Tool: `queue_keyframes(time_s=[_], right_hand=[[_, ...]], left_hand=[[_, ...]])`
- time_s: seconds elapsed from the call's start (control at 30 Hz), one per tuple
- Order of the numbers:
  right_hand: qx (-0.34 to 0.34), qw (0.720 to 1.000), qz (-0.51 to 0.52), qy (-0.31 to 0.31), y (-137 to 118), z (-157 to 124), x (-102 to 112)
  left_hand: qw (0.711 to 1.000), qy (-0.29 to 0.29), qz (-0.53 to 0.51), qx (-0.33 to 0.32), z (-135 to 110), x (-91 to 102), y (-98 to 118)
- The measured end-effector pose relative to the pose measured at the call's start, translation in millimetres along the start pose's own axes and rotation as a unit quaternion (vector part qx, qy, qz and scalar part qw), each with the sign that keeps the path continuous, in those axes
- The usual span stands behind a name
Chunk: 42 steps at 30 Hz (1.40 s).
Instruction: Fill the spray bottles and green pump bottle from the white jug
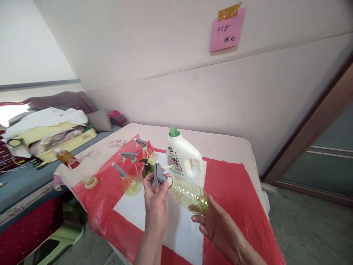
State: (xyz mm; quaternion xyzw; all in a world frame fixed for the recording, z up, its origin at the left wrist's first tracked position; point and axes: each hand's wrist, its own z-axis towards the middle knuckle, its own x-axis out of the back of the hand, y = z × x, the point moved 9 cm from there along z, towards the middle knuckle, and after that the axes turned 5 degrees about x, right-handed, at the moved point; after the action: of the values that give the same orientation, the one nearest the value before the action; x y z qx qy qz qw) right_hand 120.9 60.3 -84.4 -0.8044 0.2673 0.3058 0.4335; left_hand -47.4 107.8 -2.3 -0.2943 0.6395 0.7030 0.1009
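A clear yellowish spray bottle with a grey trigger head lies tilted sideways between my hands. The fingers of my left hand are closed round its trigger head and neck. At the other end, my right hand holds the bottle's base, thumb above and fingers below. Behind the bottle stands a white detergent jug with a green spout in its mouth. Left of my left hand are a dark pump bottle, partly hidden, and more spray bottles: one in front, one in the middle and one at the back.
A red and white cloth covers part of the table. On its left side is a pale round cap. An orange-brown bottle lies at the table's left edge. Beyond are a bed and piled bedding; a green stool stands below.
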Motion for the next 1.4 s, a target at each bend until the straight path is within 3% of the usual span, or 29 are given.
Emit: queue_keyframes(time_s=[0.1,0.2,0.3,0.5,0.77,1.0,1.07,1.23,1.4], right_hand=[[0.001,1.0,0.003,0.013,0,1,4],[-0.001,1.0,0.005,-0.016,4,1,2],[0.003,0.998,0.007,-0.06,9,0,-5],[0.011,0.998,-0.009,-0.063,10,0,-3],[0.022,0.996,-0.021,-0.083,10,-1,-4],[0.152,0.972,-0.165,-0.063,-14,-9,-9],[0.137,0.978,-0.142,-0.067,-12,-6,-8],[-0.02,0.996,-0.071,-0.056,16,-1,-1],[0.088,0.991,-0.075,-0.074,-5,-8,-10]], left_hand=[[0.997,-0.039,-0.029,0.06,-3,-9.6,-11],[0.991,-0.067,-0.043,0.111,-6,-16.6,-20],[0.988,-0.063,-0.063,0.126,-5,-15.0,-22],[0.982,-0.059,-0.096,0.151,-3,-12.5,-25],[0.982,-0.066,-0.08,0.16,-7,-15.0,-25],[0.985,-0.016,-0.065,0.158,-4,-4.9,-24],[0.985,-0.02,-0.073,0.153,-4,-5.7,-23],[0.984,-0.024,-0.094,0.151,-5,-9.6,-23],[0.985,-0.014,-0.102,0.138,-4,-9.3,-19]])
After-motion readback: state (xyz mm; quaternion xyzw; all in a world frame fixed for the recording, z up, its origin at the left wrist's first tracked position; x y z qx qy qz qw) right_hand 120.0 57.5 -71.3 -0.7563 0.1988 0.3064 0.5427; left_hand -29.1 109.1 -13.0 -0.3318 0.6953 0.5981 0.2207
